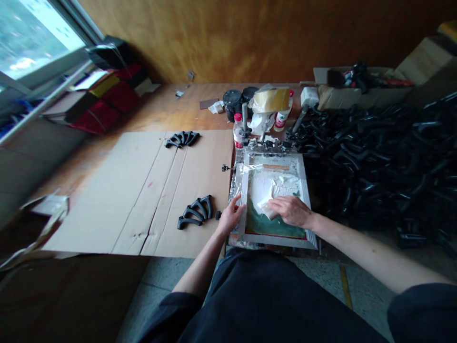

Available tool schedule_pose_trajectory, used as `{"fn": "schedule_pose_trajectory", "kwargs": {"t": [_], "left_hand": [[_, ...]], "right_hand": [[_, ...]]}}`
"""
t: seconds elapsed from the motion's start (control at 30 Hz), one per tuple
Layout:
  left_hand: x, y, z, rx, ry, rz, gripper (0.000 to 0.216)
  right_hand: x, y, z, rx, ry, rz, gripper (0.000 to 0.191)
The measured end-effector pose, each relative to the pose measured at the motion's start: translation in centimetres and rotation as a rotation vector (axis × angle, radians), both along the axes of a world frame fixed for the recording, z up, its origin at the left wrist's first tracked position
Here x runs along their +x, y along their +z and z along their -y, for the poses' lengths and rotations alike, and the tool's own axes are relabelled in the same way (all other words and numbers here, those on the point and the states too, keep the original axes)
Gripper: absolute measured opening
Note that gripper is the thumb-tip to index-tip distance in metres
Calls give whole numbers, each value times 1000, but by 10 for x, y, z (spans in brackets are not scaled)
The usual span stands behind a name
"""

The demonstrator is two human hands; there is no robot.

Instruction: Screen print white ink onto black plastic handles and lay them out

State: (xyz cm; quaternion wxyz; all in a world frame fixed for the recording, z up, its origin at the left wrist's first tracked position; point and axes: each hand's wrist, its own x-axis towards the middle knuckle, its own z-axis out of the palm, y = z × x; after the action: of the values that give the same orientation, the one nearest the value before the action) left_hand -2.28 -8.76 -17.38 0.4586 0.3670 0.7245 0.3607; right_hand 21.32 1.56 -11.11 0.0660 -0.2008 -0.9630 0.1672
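Note:
A metal-framed printing screen (306, 190) lies flat in front of me, its mesh green near me and smeared white further back. My right hand (291, 210) rests on the mesh, fingers closed on a white squeegee-like pad (266, 208). My left hand (232, 215) grips the frame's left edge, thumb on top. Two small groups of black curved plastic parts (196, 212) (182, 138) lie on flattened cardboard (135, 190) to the left.
A big heap of black curved parts (374, 152) fills the right side. Behind the screen stand bottles (237, 131), dark jars (232, 102), a wrapped yellow bundle (273, 99) and open boxes (357, 90). Red books or folders (107, 102) lie under the window at left.

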Motion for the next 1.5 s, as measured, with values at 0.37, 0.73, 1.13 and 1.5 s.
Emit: {"fn": "schedule_pose_trajectory", "kwargs": {"t": [0.37,0.73,1.13,1.5], "left_hand": [[-1,2,-1,39,-32,16,58],[-10,94,-8,156,-36,320,66],[21,140,-67,532,168,510,55],[24,30,41,-14,447,686,41]], "right_hand": [[2,-11,18,-1,-70,-95,28],[10,59,-109,71,-673,-262,53],[12,-53,-19,-29,-634,29,24],[-20,-14,24,-162,-233,-121,15]]}}
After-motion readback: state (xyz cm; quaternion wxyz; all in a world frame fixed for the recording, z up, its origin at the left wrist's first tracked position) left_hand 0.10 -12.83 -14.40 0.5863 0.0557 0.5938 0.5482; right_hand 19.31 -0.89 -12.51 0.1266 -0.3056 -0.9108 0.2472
